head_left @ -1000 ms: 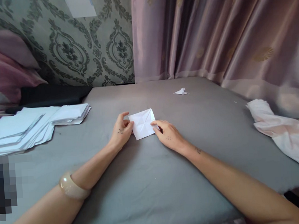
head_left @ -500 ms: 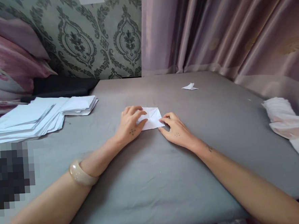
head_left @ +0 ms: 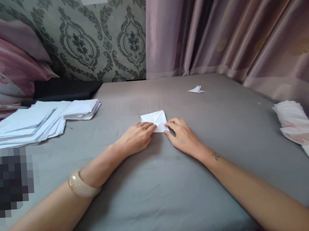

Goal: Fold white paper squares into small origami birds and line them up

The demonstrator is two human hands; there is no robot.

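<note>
A small white sheet of paper (head_left: 158, 117) with diagonal crease lines lies on the grey-covered table in front of me. My left hand (head_left: 140, 136) is at its near left edge, fingers together and bent over the paper; the tip of its thumb is hard to make out. At the near right corner, my right hand (head_left: 180, 133) grips the paper's edge between thumb and fingers. Farther back to the right, a small folded white paper piece (head_left: 197, 89) with pointed ends rests by itself.
Stacked white paper sheets (head_left: 26, 120) lie on the left, near a folded black cloth (head_left: 66, 89). A pale bunched cloth (head_left: 299, 124) sits at the right side of the grey table cover (head_left: 223, 125). Curtains (head_left: 204, 28) hang behind the table.
My left hand has moved down toward the near edge of the paper, and its fingers have closed together. More of the sheet's far left part shows. My right hand is nearly unmoved.
</note>
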